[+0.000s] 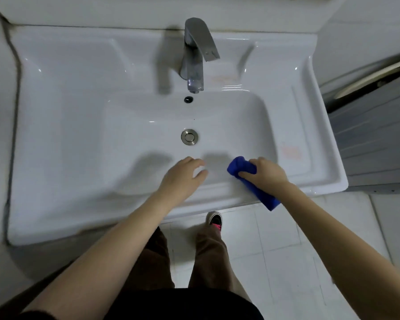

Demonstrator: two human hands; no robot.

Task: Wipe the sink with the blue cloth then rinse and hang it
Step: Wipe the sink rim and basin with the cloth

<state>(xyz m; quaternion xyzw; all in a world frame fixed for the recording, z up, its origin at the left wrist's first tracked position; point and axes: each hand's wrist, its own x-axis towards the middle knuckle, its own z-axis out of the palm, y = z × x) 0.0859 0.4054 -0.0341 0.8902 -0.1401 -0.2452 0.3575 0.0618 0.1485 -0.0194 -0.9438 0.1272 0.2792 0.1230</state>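
Observation:
A white ceramic sink (pixel 62 125) fills the upper part of the head view, with a chrome drain (pixel 189 136) in the basin's middle. My right hand (pixel 267 173) grips the blue cloth (pixel 240 168) at the basin's front right; the cloth's tail hangs down over the sink's front rim. My left hand (pixel 183 177) hovers over the front of the basin, just left of the cloth, fingers loosely apart and holding nothing.
A chrome faucet (pixel 195 54) stands at the back centre, above a dark overflow hole (pixel 188 99). A grey cabinet (pixel 374 135) sits to the right of the sink. White floor tiles (pixel 275 239) and my legs and a shoe (pixel 214 219) show below the rim.

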